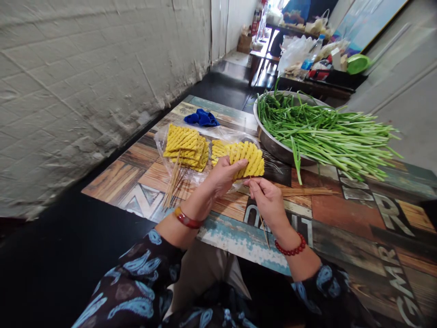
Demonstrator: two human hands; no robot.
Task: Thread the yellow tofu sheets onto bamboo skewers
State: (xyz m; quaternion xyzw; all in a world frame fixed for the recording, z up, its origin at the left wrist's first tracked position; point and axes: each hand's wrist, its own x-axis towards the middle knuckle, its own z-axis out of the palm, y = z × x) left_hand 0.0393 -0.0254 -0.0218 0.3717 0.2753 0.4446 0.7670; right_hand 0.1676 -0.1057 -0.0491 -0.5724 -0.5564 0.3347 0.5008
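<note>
While hands hold ylw slab & skewer, greens overhang bowl nrby.

This looks like a small eatery or its prep corner, judging by the letter-printed table, the metal bowl heaped with greens, the skewers by the yellow slices, and, farther back, a counter crowded with bags and a bottle.

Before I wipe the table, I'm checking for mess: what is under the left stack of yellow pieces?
Clear plastic shows around the left stack, lying on the patterned table. Whatever is directly beneath the stack is covered, so I cannot see it.
</note>
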